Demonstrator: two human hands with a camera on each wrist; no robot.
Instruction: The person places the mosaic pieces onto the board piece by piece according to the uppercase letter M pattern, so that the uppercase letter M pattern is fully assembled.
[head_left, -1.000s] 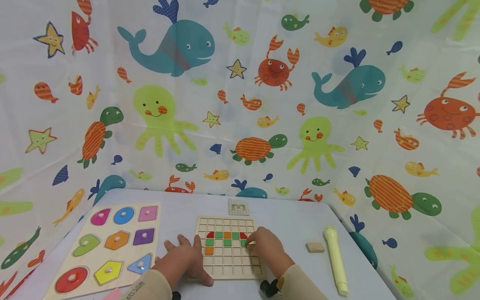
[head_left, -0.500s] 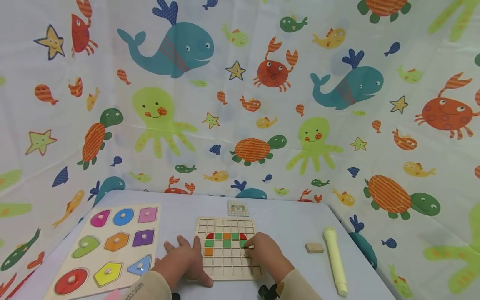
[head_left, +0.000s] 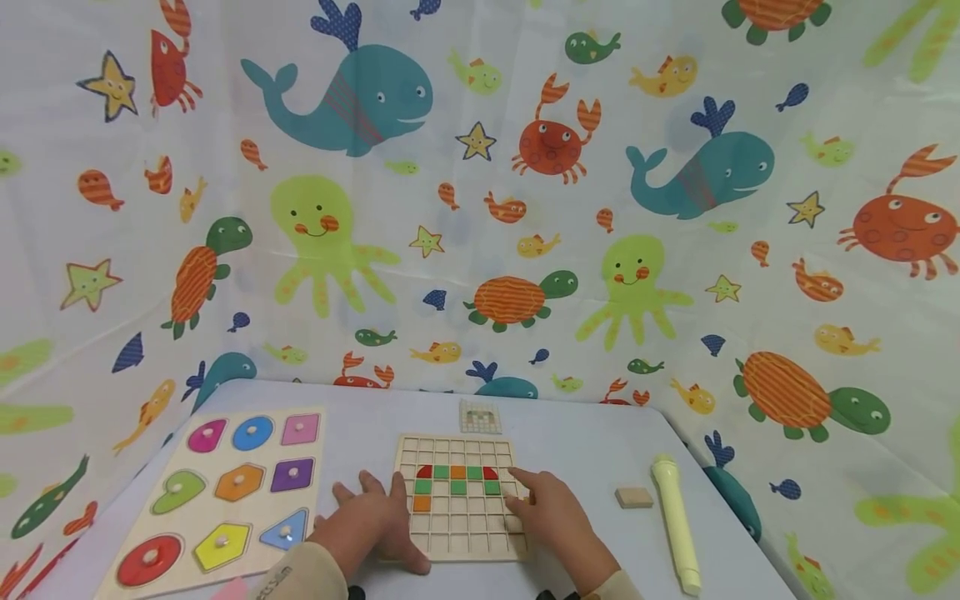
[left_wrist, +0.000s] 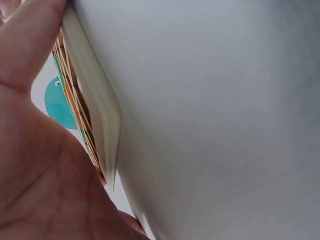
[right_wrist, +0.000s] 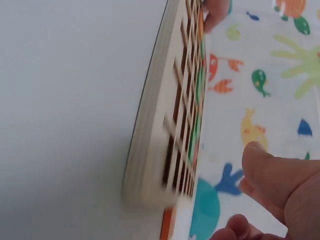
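A wooden grid board (head_left: 468, 546) lies mid-table, with red, green and orange tiles in some of its cells. My left hand (head_left: 367, 521) spreads along its left edge, thumb at the near-left corner; the left wrist view shows that thumb (left_wrist: 30, 45) against the board's side. At the right edge hovers my right hand (head_left: 555, 512), thumb and index finger apart with nothing between them. A green tile (head_left: 492, 489) sits in a cell just left of those fingers. Beyond the board's near corner in the right wrist view, an orange piece (right_wrist: 168, 224) peeks out.
A knobbed shape puzzle (head_left: 225, 454) stands at the left. Behind the board lies a small pattern card (head_left: 480, 417). On the right are a wooden block (head_left: 633, 497) and a pale yellow tube (head_left: 677, 529). A curtain with sea animals (head_left: 517, 250) surrounds the table.
My right hand has let go of the green tile, now fully visible in its cell, and shifted slightly right with its fingers parted. The left hand stays put on the board.
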